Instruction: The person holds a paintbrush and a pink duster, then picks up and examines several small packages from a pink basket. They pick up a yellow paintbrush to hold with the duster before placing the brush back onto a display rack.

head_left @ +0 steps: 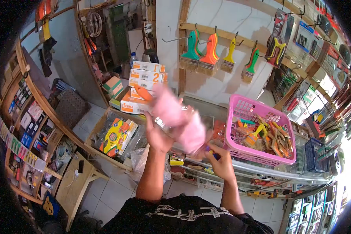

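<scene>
A small hardware shop, where we stand over a glass display counter point(277, 174).
On the wall ahead of us, bright-handled paintbrushes point(210, 48) hang in bunches from metal hooks, with carded goods point(305, 36) to their right. We see more brushes piled in a pink plastic basket point(233, 130) on the counter, stacked orange-and-white "Eterna" boxes point(146, 75), and, at far left, wooden shelves point(38, 136) crowded with small packaged stock.

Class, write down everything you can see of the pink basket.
The pink basket looks plastic: roughly rectangular, open-topped, with a smooth rim and perforated walls. It stands upright on the glass counter, partly filled with brushes, some yellow-handled. The right hand is near its closest left corner.
</scene>
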`<state>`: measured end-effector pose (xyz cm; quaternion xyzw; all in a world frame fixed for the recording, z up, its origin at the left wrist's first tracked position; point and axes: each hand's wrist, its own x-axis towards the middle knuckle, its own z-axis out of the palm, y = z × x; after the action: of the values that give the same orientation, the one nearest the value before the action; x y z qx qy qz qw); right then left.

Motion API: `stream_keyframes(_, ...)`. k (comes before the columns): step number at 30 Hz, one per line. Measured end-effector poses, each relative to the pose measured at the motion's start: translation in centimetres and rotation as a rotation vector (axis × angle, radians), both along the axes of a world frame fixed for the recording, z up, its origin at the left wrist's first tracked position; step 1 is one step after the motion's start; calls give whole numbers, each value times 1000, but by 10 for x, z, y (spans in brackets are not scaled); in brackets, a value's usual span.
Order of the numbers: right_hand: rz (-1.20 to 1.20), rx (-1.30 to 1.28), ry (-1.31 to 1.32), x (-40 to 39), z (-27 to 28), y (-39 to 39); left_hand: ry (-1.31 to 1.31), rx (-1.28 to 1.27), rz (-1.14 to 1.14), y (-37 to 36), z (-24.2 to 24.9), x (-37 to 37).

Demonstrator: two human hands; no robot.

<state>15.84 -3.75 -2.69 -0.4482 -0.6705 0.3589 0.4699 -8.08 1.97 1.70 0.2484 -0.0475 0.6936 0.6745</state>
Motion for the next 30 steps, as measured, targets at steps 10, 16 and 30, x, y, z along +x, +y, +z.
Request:
stream_keyframes(10, 18, 10, -153, 22, 11, -11, 77, -283, 46, 16, -8, 14)
stream_keyframes(16, 8, -195, -70, 21, 3, -8, -388, -218, -395, 19, -16, 10)
stream_keyframes(30, 75, -7, -137, 15, -3, -3, 201, 40, -17, 2, -20, 8)
